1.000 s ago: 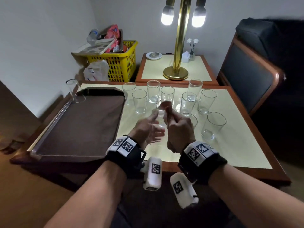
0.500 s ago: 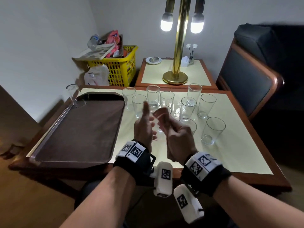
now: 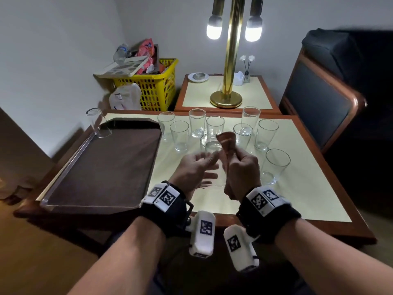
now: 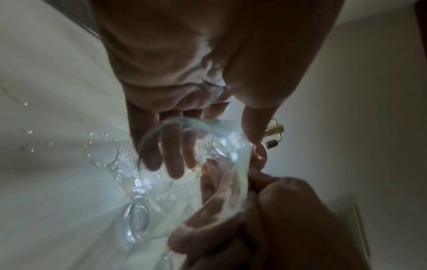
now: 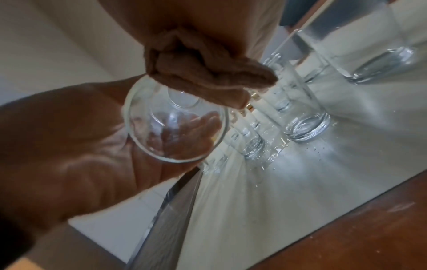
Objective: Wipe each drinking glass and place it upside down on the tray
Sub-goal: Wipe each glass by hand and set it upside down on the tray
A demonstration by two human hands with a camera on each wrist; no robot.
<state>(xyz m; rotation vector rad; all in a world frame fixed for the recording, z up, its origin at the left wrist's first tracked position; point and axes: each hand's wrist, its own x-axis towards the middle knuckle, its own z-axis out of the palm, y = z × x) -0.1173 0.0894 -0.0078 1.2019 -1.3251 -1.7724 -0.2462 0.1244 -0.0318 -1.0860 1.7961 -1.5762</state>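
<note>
- Nearest to us, low in the head view, our left hand [image 3: 196, 170] is cradling a drinking glass [image 3: 212, 165] in the centre of the frame, fingers curled round its wall; in the right wrist view the open mouth is facing that camera, with the fingers showing through the glass.
- Just right of it, our right hand [image 3: 242, 167] is gripping a bunched brown cloth [image 3: 227, 141], fist closed round it, one end rising above the glass and one lying at its rim.
- We are judging this as mid-wipe: the cloth is touching the rim, but we cannot tell whether it is reaching inside.
- Risk: the glass is hanging in the air over the table [image 3: 297, 188], held by one hand alone. A hard twist of the cloth could be levering it out of that hold.
- Risk: water drops are lying on the table in both wrist views, so wet glass may be slipping in our fingers.
- Further up the frame, upright glasses [image 3: 214, 126] are crowding just behind our hands, and one more glass [image 3: 276, 165] is standing at centre right; a careless elbow or swinging cloth could be knocking them together.
- At the left, the brown tray [image 3: 102, 167] is carrying one inverted glass [image 3: 97, 122] at its far corner, near the rim; setting the next one too close to an edge could be tipping it off.
</note>
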